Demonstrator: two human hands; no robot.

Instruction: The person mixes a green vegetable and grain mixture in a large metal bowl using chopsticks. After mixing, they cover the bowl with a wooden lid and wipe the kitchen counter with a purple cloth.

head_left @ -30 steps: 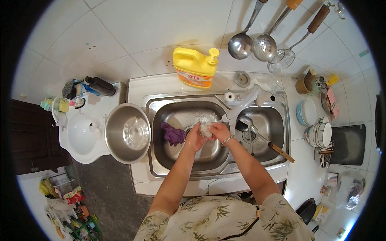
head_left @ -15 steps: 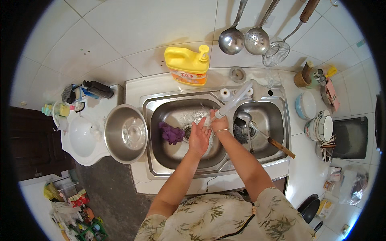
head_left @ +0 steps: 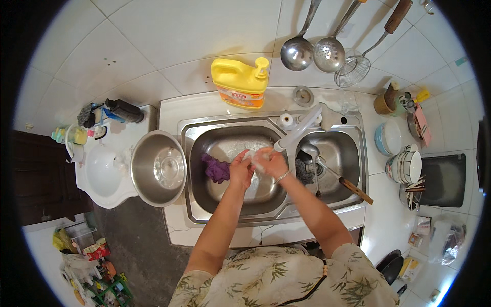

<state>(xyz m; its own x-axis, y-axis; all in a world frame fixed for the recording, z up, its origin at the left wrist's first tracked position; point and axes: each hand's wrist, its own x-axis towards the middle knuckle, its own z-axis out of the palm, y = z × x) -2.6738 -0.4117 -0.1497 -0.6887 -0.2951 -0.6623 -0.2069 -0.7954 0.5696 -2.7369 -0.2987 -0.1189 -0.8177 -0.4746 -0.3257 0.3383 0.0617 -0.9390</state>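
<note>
Over the left basin of the steel double sink (head_left: pixel 190 153), my left hand (head_left: pixel 241 170) has its fingers curled around something small, whitish and translucent (head_left: pixel 250 155). I cannot tell whether it is a clear object or just water. My right hand (head_left: pixel 272 165), with a bracelet at the wrist, is closed against the same spot, its fingers partly blurred. Just above it ends the pale faucet spout (head_left: pixel 302 127). To the left of my hands, a purple cloth (head_left: pixel 217 169) lies crumpled in the basin. Water shines on the basin floor behind my fingers.
A ladle (head_left: pixel 310 149), a wooden-handled tool (head_left: pixel 356 190) and a dark scrubber (head_left: pixel 305 172) occupy the right basin. A steel bowl (head_left: pixel 140 163) stands left of the sink. Behind is a yellow pump jug (head_left: pixel 239 82); bowls (head_left: pixel 404 166) stack at right. A skimmer (head_left: pixel 353 70) hangs above.
My left hand has turned from an open palm to curled fingers. My right hand has come down from beneath the spout and now meets the left. The purple cloth has stayed put.
</note>
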